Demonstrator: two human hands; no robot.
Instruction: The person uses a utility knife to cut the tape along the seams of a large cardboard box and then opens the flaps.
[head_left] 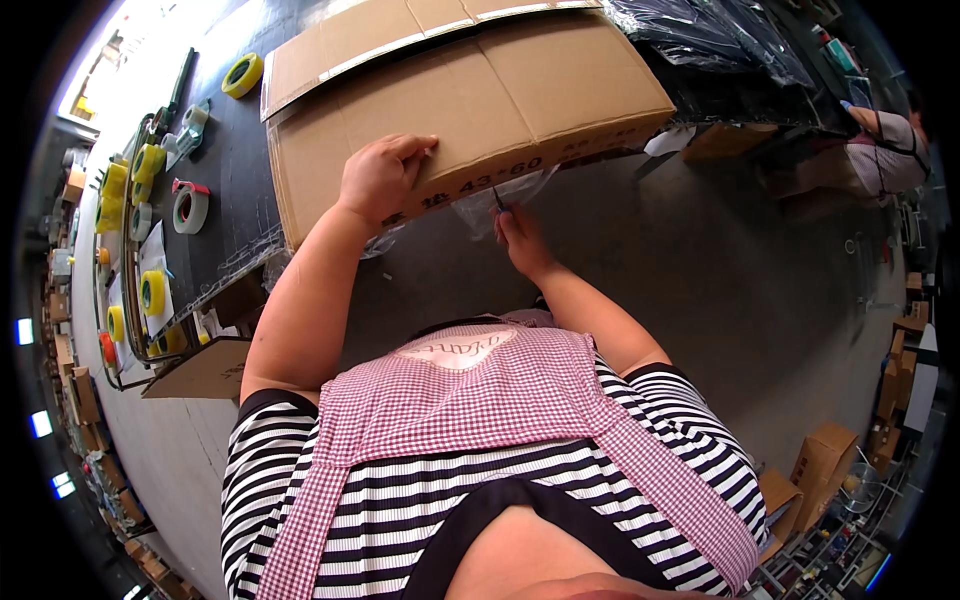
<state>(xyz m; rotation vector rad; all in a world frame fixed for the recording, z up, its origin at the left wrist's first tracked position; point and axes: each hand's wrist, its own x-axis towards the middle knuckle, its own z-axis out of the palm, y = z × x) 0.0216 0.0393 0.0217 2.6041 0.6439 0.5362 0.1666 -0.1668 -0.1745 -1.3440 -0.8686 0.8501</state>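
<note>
The left hand (378, 178) lies flat on the near edge of the large cardboard carton (470, 100), palm down with the fingers close together and curled over the rim, probably to keep the box from sliding. The right hand (518, 238) is at about four o'clock from it, just below the carton's front side; its fingers are pinched on a thin dark tool (498, 199), maybe a small blade or a pen, I cannot tell which, and the tip points up toward the box edge. Clear plastic film (490, 205) hangs beside this tip. The carton rests on a dark worktable (225, 150) and overhangs its near edge, so its front side is easy to reach. At nine o'clock, rolls of yellow tape (243, 75) and a tape dispenser (190, 207) lie on the table, near for the hand. At two o'clock, well apart, another person (885, 150) sits.
</note>
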